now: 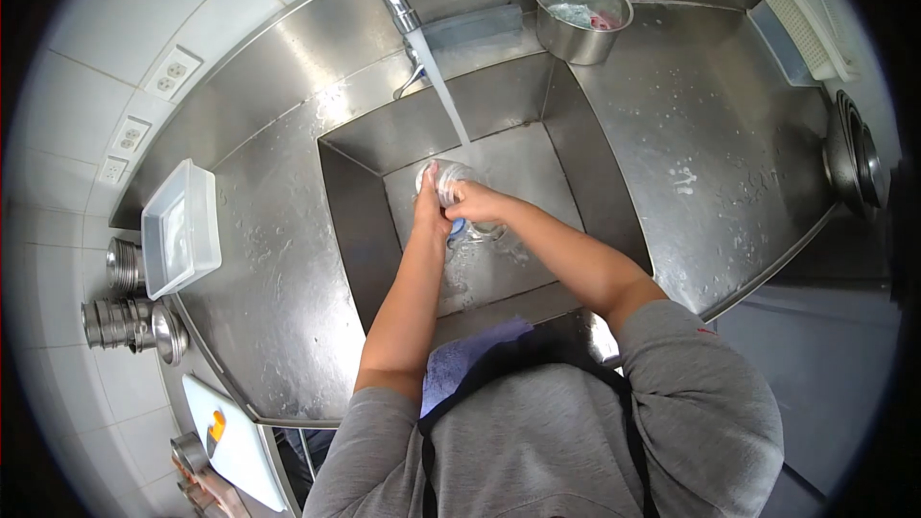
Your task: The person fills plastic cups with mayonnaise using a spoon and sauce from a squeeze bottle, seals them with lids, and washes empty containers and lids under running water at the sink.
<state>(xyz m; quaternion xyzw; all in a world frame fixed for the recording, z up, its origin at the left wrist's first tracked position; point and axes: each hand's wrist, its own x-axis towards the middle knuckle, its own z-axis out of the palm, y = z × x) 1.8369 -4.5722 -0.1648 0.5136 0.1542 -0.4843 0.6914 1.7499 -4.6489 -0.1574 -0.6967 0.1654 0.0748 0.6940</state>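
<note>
Low in the steel sink (pixel 600 173), my left hand (pixel 428 203) is wrapped round the side of a clear, see-through container (pixel 453 176). My right hand (pixel 477 201) grips the same container from the other side, its fingertips partly hidden. Whether the container is glass or plastic I cannot tell. Just below my hands shows a small blue thing (pixel 456 227), mostly covered. Another clear item (pixel 490 229) lies beneath my right wrist, too small to make out. Water (pixel 443 86) runs from the faucet (pixel 393 2) into the sink behind my hands.
A steel pot (pixel 580 38) with wet things inside stands at the back right. On the left counter sits a white plastic tub (pixel 206 230). Steel bowls (pixel 844 158) are at the far right. An orange-handled tool (pixel 217 429) lies on a white board (pixel 235 460).
</note>
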